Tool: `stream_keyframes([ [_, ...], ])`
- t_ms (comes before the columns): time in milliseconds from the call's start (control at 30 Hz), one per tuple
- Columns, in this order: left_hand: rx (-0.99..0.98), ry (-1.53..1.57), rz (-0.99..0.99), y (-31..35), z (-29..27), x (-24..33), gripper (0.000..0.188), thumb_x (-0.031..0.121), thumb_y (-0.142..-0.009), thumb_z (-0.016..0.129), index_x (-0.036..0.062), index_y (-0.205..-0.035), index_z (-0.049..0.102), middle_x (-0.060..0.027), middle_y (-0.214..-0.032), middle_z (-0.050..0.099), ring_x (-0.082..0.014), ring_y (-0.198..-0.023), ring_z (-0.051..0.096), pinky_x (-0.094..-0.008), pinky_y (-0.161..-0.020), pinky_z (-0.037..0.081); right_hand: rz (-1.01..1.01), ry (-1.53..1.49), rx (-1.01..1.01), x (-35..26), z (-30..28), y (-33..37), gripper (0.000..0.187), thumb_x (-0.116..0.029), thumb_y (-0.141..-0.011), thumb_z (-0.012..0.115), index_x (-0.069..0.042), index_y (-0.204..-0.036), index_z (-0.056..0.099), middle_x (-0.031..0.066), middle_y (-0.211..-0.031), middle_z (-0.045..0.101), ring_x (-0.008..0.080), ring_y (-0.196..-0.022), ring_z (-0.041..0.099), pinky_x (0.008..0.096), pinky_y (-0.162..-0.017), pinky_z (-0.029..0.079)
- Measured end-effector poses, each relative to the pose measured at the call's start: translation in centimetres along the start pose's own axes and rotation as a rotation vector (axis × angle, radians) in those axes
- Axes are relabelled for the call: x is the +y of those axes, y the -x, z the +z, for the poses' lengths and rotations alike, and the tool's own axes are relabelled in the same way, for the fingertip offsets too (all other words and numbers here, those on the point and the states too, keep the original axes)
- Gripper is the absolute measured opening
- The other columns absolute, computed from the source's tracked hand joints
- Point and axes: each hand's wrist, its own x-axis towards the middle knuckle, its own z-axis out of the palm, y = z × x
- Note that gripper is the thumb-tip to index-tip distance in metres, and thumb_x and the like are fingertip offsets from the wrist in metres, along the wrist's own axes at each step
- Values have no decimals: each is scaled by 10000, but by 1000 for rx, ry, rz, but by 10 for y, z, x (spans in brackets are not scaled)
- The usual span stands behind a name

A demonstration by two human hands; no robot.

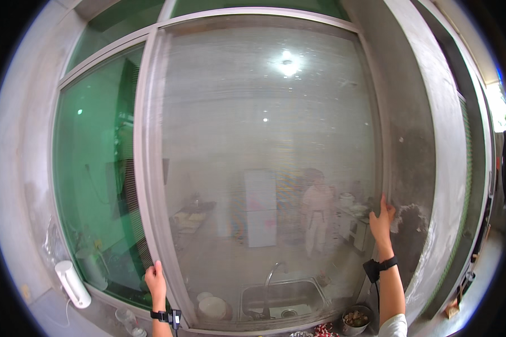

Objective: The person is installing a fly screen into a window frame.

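A large mesh window screen (264,146) in a pale metal frame fills the middle of the view, upright in the window opening. Low on its left side, my left hand (156,282) is closed at the frame's edge, thumb pointing up. Higher on the opposite side, my right hand (382,223) grips the right edge, with one finger stretched up along the frame and the thumb apart. The fingertips behind the frame are partly hidden. Each wrist wears a black strap with a small device.
Left of the screen is a green-tinted glass pane (93,185). A white electric kettle (72,283) stands at lower left near a clear glass (128,323). A metal bowl of food (356,320) sits at lower right. Behind the mesh show a sink (312,295), a fridge (261,208) and a person (317,210).
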Motion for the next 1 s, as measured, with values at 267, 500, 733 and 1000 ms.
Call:
stream_keyframes([
  [267,-28,217,-254,-1,-14,8,446,358,-830,551,-4,-586,458,12,-557,396,-82,-551,325,-263,-497,299,-34,-41,80,-4,27,-8,613,-75,-733,529,-49,-1304,307,272,-1205,287,383,-1124,310,404,-950,264],
  [500,1,321,-366,-5,-19,18,474,436,-829,528,51,-573,426,33,-561,376,-76,-545,309,-263,-488,283,-34,-20,73,-9,24,-5,583,-82,-739,518,-47,-1291,331,258,-1224,303,384,-1139,306,404,-962,253],
  [733,-46,380,-391,5,-23,-4,477,464,-817,534,50,-602,433,34,-592,379,-80,-567,313,-251,-516,294,-33,-108,79,-15,23,6,554,-67,-759,487,-54,-1290,331,241,-1228,326,355,-1153,320,389,-975,250],
  [1000,-81,392,-417,9,-33,1,478,478,-816,526,64,-609,409,29,-611,359,-82,-595,315,-260,-536,301,-69,-267,127,-8,17,6,512,-54,-763,463,-55,-1266,367,175,-1229,355,308,-1146,346,348,-969,270],
])
